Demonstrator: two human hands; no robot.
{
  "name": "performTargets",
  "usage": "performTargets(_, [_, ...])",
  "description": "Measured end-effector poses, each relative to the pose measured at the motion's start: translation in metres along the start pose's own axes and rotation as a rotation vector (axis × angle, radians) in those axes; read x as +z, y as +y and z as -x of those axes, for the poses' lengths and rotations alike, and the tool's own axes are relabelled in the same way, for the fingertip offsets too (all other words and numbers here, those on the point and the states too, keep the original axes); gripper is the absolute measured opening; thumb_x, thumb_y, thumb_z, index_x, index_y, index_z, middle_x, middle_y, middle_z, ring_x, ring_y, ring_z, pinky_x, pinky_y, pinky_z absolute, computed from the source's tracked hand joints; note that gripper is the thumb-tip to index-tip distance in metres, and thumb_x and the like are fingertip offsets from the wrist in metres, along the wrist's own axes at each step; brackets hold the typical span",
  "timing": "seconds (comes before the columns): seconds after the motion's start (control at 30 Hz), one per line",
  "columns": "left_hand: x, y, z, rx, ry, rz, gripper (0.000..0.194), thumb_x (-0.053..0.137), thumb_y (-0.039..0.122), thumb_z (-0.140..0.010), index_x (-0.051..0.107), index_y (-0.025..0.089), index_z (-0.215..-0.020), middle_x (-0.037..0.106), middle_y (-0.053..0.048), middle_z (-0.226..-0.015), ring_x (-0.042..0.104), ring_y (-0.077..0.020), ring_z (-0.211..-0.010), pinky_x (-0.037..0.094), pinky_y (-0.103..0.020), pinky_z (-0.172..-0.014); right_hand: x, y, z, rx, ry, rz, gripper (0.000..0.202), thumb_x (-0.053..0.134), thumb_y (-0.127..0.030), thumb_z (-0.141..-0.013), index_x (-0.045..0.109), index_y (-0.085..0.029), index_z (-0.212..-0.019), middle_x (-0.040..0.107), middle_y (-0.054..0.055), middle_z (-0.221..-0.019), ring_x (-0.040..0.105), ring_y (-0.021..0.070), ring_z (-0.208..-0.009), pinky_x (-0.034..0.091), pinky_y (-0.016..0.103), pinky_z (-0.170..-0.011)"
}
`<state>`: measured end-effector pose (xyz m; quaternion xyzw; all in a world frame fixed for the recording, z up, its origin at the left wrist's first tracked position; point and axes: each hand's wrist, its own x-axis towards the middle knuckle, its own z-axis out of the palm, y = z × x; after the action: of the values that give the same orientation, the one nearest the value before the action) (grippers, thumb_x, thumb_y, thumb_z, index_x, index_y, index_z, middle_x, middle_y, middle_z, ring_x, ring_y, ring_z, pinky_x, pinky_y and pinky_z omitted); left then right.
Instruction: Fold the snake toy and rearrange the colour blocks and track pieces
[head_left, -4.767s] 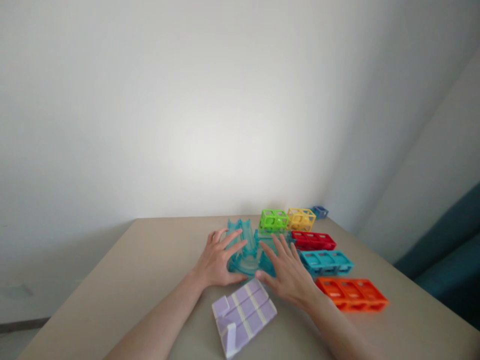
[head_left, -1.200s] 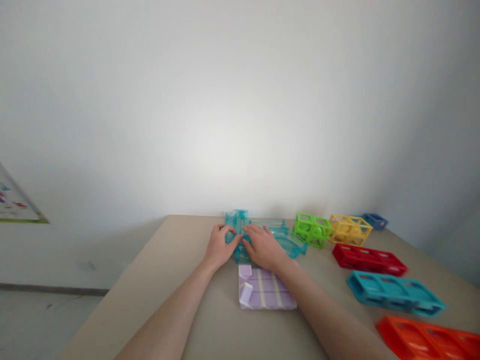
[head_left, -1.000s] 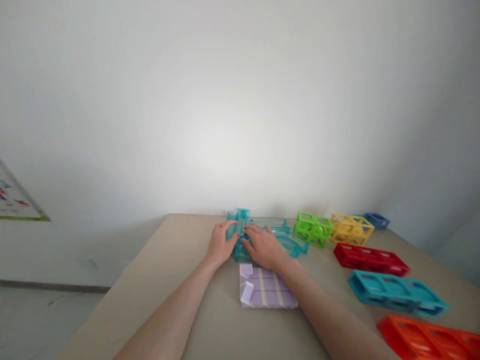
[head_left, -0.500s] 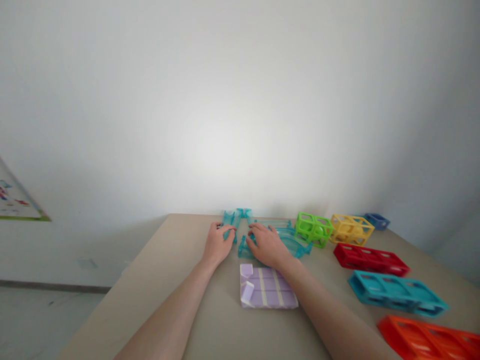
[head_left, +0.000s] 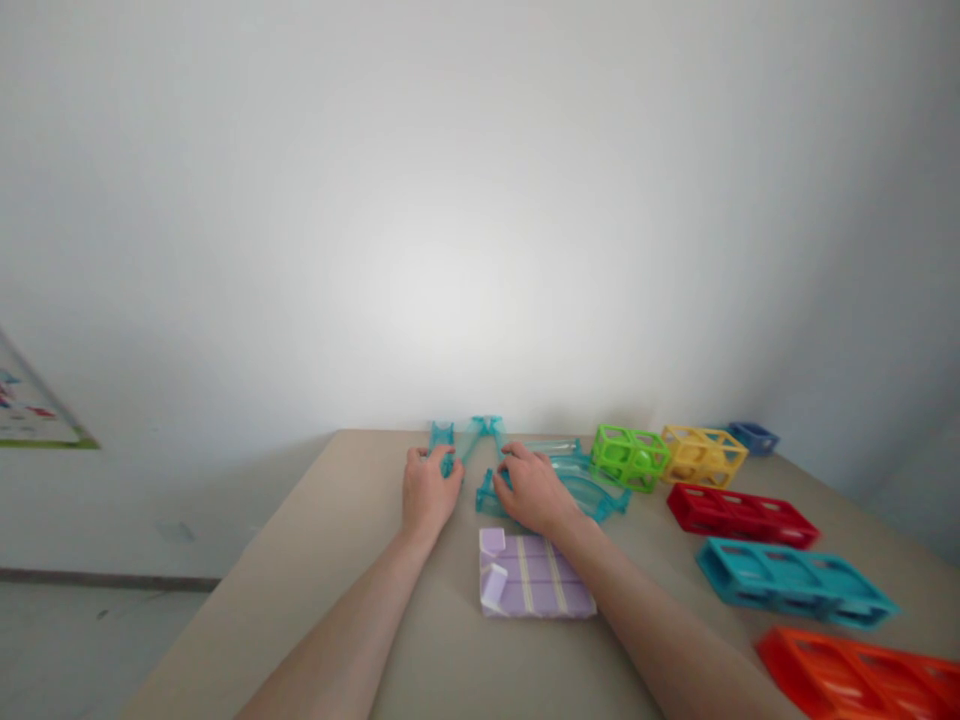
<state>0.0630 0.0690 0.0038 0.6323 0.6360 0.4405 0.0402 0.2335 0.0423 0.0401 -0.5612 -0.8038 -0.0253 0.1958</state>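
Near the back of the table, my left hand point(head_left: 433, 488) has its curled fingers around a clear teal plastic piece point(head_left: 442, 434) that sticks out beyond them. To its right, my right hand point(head_left: 534, 487) rests over curved teal pieces point(head_left: 589, 492), its fingers bent at their left part; its fingertips are partly hidden. Between and behind the hands stands a V-shaped teal piece point(head_left: 487, 426). A purple block toy with white stripes point(head_left: 536, 577) lies just in front of my right hand.
On the right are a green frame block point(head_left: 628, 458), a yellow one point(head_left: 702, 457), a dark blue one point(head_left: 753, 439), and long red point(head_left: 741, 515), teal point(head_left: 795, 580) and orange point(head_left: 862, 675) ones. A wall point(head_left: 450, 200) rises behind the table point(head_left: 315, 580).
My left hand has moved slightly left with the teal piece, away from the V-shaped piece. My right hand has barely moved.
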Motion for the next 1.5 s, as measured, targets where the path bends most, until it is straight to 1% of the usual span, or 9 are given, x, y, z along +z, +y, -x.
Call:
performTargets(0.33, [-0.005, -0.01, -0.008, -0.121, 0.062, 0.072, 0.03, 0.05, 0.02, -0.081, 0.07, 0.016, -0.103, 0.06, -0.015, -0.097, 0.062, -0.0252, -0.086, 0.048, -0.042, -0.085, 0.002, 0.001, 0.0, -0.049, 0.013, -0.048, 0.032, 0.042, -0.025, -0.093, 0.069, -0.009, -0.098, 0.058, 0.019, -0.123, 0.056, 0.0264, -0.113, 0.035, 0.042, -0.1])
performTargets(0.6, [0.004, -0.008, -0.005, 0.12, -0.126, 0.271, 0.035, 0.055, 0.029, -0.085, 0.063, 0.021, -0.118, 0.067, -0.008, -0.109, 0.062, -0.0193, -0.101, 0.048, -0.034, -0.093, -0.008, 0.004, -0.002, -0.158, 0.029, -0.134, 0.038, 0.035, -0.024, -0.097, 0.051, -0.014, -0.13, 0.057, 0.009, -0.131, 0.051, 0.0144, -0.121, 0.035, 0.025, -0.104])
performTargets(0.73, [-0.008, -0.003, 0.0, 0.287, -0.107, 0.268, 0.028, 0.058, 0.034, -0.085, 0.07, 0.025, -0.109, 0.052, -0.01, -0.131, 0.046, -0.026, -0.124, 0.035, -0.047, -0.106, -0.013, 0.025, -0.007, -0.014, 0.054, -0.092, 0.041, 0.034, -0.011, -0.091, 0.055, -0.011, -0.127, 0.059, 0.013, -0.127, 0.053, 0.0213, -0.118, 0.036, 0.034, -0.103])
performTargets(0.8, [-0.015, 0.002, 0.004, 0.444, -0.183, 0.251, 0.02, 0.062, 0.037, -0.082, 0.074, 0.027, -0.095, 0.047, -0.008, -0.138, 0.039, -0.0281, -0.129, 0.03, -0.049, -0.108, -0.013, 0.036, -0.007, 0.055, 0.037, -0.061, 0.04, 0.04, -0.009, -0.086, 0.06, -0.009, -0.12, 0.059, 0.016, -0.126, 0.055, 0.0269, -0.116, 0.037, 0.041, -0.101])
performTargets(0.97, [-0.018, 0.009, 0.01, 0.675, -0.345, 0.165, 0.012, 0.074, 0.034, -0.071, 0.072, 0.027, -0.08, 0.055, -0.004, -0.13, 0.038, -0.0308, -0.128, 0.028, -0.051, -0.106, -0.007, 0.044, -0.006, 0.104, 0.017, -0.031, 0.031, 0.05, -0.016, -0.083, 0.068, -0.012, -0.107, 0.056, 0.017, -0.13, 0.054, 0.0283, -0.117, 0.035, 0.04, -0.102])
performTargets(1.07, [-0.017, 0.009, 0.01, 0.662, -0.367, 0.218, 0.004, 0.067, 0.025, -0.077, 0.066, 0.024, -0.08, 0.062, -0.004, -0.12, 0.045, -0.0262, -0.122, 0.032, -0.046, -0.103, -0.004, 0.043, -0.007, 0.118, 0.048, -0.039, 0.026, 0.052, -0.013, -0.08, 0.07, -0.012, -0.099, 0.059, 0.016, -0.123, 0.054, 0.0245, -0.115, 0.035, 0.033, -0.101])
performTargets(1.27, [-0.016, 0.013, 0.011, 0.55, -0.395, 0.362, 0.01, 0.051, 0.031, -0.088, 0.057, 0.022, -0.088, 0.065, -0.009, -0.109, 0.056, -0.0228, -0.11, 0.038, -0.039, -0.099, -0.005, 0.046, -0.011, 0.139, 0.146, -0.078, 0.019, 0.049, -0.015, -0.085, 0.068, -0.014, -0.086, 0.064, 0.011, -0.109, 0.058, 0.0196, -0.103, 0.039, 0.028, -0.094])
performTargets(1.43, [-0.01, 0.015, 0.012, 0.173, -0.25, 0.623, 0.019, 0.052, 0.04, -0.086, 0.054, 0.021, -0.086, 0.064, -0.004, -0.09, 0.06, -0.0185, -0.09, 0.045, -0.03, -0.086, -0.015, 0.042, -0.009, 0.154, 0.235, -0.098, 0.039, 0.027, -0.024, -0.099, 0.065, -0.015, -0.099, 0.065, 0.011, -0.102, 0.059, 0.0195, -0.099, 0.041, 0.03, -0.09])
performTargets(1.5, [-0.006, 0.013, 0.01, 0.001, -0.156, 0.723, 0.024, 0.053, 0.044, -0.085, 0.053, 0.02, -0.083, 0.061, -0.001, -0.079, 0.059, -0.0162, -0.079, 0.046, -0.027, -0.076, -0.017, 0.039, -0.008, 0.136, 0.223, -0.097, 0.037, 0.03, -0.027, -0.098, 0.063, -0.014, -0.106, 0.065, 0.012, -0.104, 0.059, 0.0201, -0.1, 0.041, 0.031, -0.09])
